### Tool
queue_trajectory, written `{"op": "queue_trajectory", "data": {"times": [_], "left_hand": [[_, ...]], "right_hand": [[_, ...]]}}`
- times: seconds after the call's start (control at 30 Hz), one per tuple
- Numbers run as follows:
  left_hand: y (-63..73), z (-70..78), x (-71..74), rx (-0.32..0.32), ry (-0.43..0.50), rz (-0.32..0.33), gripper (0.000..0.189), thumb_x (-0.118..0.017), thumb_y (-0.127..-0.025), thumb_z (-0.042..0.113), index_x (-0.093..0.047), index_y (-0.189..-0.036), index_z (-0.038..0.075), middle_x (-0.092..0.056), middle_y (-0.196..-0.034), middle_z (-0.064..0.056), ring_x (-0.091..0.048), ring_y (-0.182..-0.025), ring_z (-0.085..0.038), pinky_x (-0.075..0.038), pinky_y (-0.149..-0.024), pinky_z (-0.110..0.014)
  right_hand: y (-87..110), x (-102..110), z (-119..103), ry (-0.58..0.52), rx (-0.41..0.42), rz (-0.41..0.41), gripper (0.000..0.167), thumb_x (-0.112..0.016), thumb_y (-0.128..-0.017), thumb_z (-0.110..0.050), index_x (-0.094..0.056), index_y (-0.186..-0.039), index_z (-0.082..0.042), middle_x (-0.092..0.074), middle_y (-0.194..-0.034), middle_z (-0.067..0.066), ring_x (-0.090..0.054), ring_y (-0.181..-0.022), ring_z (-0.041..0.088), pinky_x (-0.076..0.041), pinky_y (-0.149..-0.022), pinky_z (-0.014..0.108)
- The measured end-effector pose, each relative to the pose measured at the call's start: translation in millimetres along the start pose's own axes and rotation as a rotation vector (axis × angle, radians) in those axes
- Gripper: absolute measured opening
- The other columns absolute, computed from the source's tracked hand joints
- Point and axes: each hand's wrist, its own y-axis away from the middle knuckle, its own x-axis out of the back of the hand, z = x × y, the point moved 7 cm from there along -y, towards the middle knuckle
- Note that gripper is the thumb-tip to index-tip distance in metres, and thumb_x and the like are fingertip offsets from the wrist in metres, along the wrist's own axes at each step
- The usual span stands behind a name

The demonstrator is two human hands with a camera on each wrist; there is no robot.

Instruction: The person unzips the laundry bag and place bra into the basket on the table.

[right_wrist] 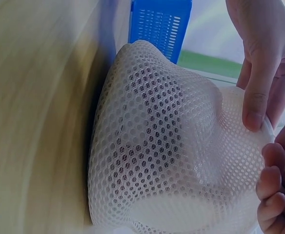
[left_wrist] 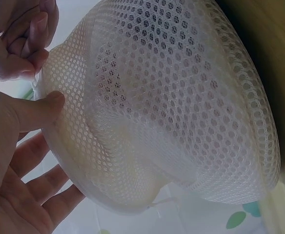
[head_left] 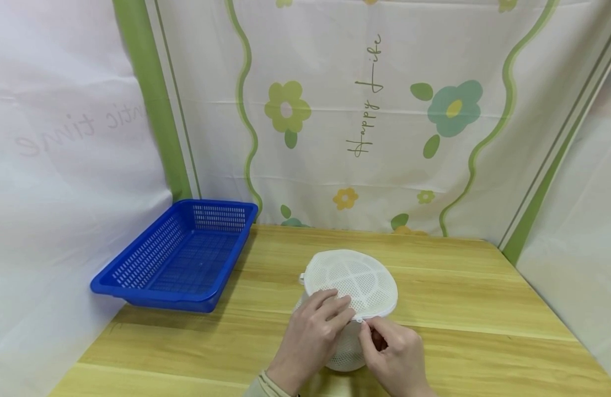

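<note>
1. Location: the mesh bag (head_left: 352, 275) stands on the counter (head_left: 459, 286), roughly midway between its left and right edges and toward the near side, round top uppermost. Whether it contains anything cannot be told.
2. Left hand (head_left: 310, 331): grasping the bag's rim, thumb on the side wall, fingers over the top.
3. Right hand (head_left: 400, 353): thumb and finger pinching the small zip pull (head_left: 360, 320) at the near rim.
4. Risk, jamming: the side wall is slack and dented. In my judgement, loose mesh could catch in the zip if the rim is not held taut.
5. Risk, slipping: the pull is tiny and could escape the fingertips. Should the left hand ease, the soft bag could twist or drag.
6. Edges: the near edge is out of view. The basket (head_left: 156, 296) occupies the far left corner, well apart from the bag. The curtain (head_left: 330, 66) hangs at the far edge.
7. Room: open wood extends from the bag toward the right edge; leftward, the basket limits movement.
</note>
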Motion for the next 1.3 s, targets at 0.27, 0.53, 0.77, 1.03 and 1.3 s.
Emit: {"op": "queue_trajectory", "data": {"times": [0.27,0.53,0.77,1.03,1.3], "left_hand": [[0.6,-0.8,-0.4,0.011,-0.009,-0.017,0.016,-0.074,-0.082,0.005,-0.078,-0.093,0.015,-0.07,-0.111,0.0,-0.061,-0.111,-0.021,-0.042,-0.104,-0.029],[0.8,-1.3,-1.4,0.019,-0.012,-0.033,0.015,-0.075,-0.082,0.007,-0.078,-0.094,0.016,-0.07,-0.112,0.0,-0.061,-0.111,-0.021,-0.042,-0.105,-0.029],[0.4,-1.6,-0.2,-0.009,-0.025,0.014,0.015,-0.077,-0.081,0.007,-0.078,-0.093,0.015,-0.071,-0.11,0.0,-0.062,-0.109,-0.022,-0.045,-0.102,-0.031],[0.1,-2.2,1.2,-0.035,-0.071,0.047,0.015,-0.077,-0.079,0.008,-0.078,-0.093,0.016,-0.071,-0.108,0.0,-0.063,-0.107,-0.021,-0.046,-0.101,-0.031],[-1.3,0.6,1.8,-0.04,-0.048,0.047,0.018,-0.082,-0.078,0.012,-0.076,-0.095,0.012,-0.07,-0.109,-0.002,-0.062,-0.107,-0.022,-0.046,-0.101,-0.031]], "right_hand": [[0.1,0.5,-0.6,0.014,0.001,0.021,0.014,-0.064,-0.072,-0.001,-0.065,-0.069,-0.014,-0.045,-0.057,-0.016,-0.035,-0.049,-0.008,-0.03,-0.038,0.007],[0.8,0.2,1.0,0.004,-0.02,0.011,0.015,-0.066,-0.072,0.001,-0.065,-0.069,-0.014,-0.047,-0.056,-0.013,-0.037,-0.047,-0.006,-0.03,-0.038,0.007],[-0.6,1.7,4.1,0.015,-0.041,0.006,0.018,-0.065,-0.073,0.0,-0.063,-0.067,-0.016,-0.044,-0.057,-0.017,-0.035,-0.047,-0.008,-0.03,-0.037,0.007],[-1.4,1.9,5.7,0.003,-0.043,0.0,0.019,-0.065,-0.074,0.0,-0.062,-0.068,-0.017,-0.044,-0.058,-0.017,-0.035,-0.048,-0.008,-0.03,-0.038,0.007],[1.7,-3.2,3.4,-0.008,-0.013,-0.03,0.018,-0.066,-0.074,-0.001,-0.059,-0.07,-0.017,-0.045,-0.058,-0.015,-0.036,-0.049,-0.007,-0.03,-0.039,0.007]]}}
